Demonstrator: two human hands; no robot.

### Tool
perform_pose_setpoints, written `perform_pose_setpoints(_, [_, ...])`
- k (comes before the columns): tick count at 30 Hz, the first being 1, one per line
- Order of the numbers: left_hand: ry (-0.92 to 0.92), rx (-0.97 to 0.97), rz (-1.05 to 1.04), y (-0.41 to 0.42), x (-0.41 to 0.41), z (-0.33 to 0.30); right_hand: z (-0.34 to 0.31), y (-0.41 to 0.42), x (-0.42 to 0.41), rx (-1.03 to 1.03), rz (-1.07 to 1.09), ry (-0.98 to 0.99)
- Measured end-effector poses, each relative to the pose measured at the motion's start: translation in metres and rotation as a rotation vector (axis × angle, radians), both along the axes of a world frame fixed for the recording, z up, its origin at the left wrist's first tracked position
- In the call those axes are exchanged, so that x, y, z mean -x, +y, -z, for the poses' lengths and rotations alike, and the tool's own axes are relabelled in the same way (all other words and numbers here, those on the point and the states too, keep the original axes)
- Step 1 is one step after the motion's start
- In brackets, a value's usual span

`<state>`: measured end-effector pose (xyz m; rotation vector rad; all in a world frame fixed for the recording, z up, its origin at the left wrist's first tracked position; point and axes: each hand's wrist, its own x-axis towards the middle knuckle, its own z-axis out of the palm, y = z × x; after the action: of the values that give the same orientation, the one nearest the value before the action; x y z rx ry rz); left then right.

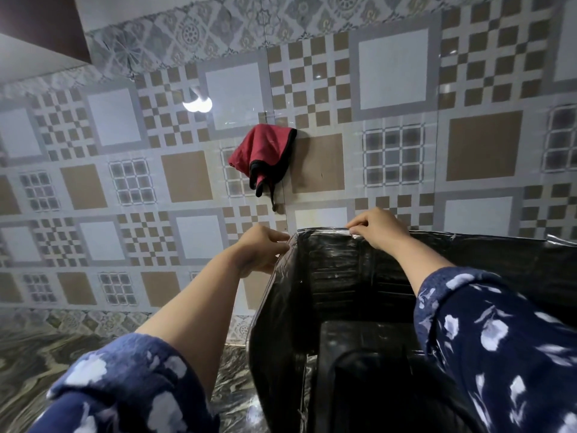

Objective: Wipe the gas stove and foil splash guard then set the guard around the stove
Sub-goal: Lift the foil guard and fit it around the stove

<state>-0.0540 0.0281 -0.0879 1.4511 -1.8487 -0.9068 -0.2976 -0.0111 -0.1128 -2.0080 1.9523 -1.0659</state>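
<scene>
The foil splash guard (331, 276) stands upright on the marble counter, its dark reflective panels folded round the black gas stove (368, 354), which shows low inside it. My left hand (260, 250) pinches the guard's top edge at its left corner fold. My right hand (376, 228) grips the top rim of the back panel, fingers curled over it. A red cloth with black trim (263, 154) hangs on the tiled wall above the hands.
The patterned tiled wall (156, 182) rises directly behind the guard. The marble countertop (46, 354) stretches to the left of the stove. A dark cabinet corner (40, 23) sits at the top left.
</scene>
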Motion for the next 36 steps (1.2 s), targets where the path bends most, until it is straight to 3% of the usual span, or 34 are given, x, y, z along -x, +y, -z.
perform_pose_setpoints(4, [0.171, -0.030, -0.036, -0.003, 0.008, 0.014, 0.008, -0.005, -0.003, 0.010, 0.033, 0.039])
perform_pose_setpoints(11, [0.206, -0.010, -0.044, -0.007, 0.008, 0.030, 0.027, -0.008, -0.012, 0.100, 0.043, 0.175])
perform_pose_setpoints(17, [0.061, -0.121, 0.068, -0.007, 0.010, 0.023, 0.029, -0.014, -0.012, 0.085, 0.041, 0.135])
perform_pose_setpoints(31, [0.184, -0.093, 0.010, -0.010, 0.038, 0.028, 0.023, -0.014, 0.005, 0.012, 0.037, 0.027])
perform_pose_setpoints(36, [0.108, -0.103, -0.015, -0.007, 0.027, 0.022, 0.018, -0.014, -0.003, -0.014, 0.034, 0.058])
